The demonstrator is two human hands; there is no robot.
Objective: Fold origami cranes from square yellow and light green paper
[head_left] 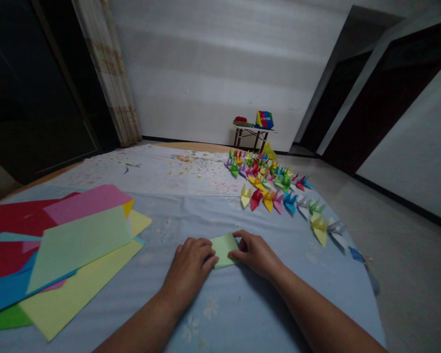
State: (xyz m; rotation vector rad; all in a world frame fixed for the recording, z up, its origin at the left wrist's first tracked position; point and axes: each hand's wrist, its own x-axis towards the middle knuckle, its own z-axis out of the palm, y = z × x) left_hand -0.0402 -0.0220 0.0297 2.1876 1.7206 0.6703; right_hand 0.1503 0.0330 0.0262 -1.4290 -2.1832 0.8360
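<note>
A small folded square of pale green paper [223, 249] lies on the blue flowered tablecloth between my two hands. My left hand [194, 259] rests over its left edge, fingers curled together and the thumb on the paper. At the right edge, my right hand [256, 252] pinches the paper between thumb and index finger. Left of my hands is a loose pile of coloured sheets, with a pale green sheet [83, 245] on top and pink, red, blue and yellow ones around it.
Many folded paper cranes in several colours stand along the table's right side, among them a red crane [256, 199] and a yellow crane [319, 228]. Beyond the table, a small stand [255, 130] by the wall carries a multicoloured box [264, 119].
</note>
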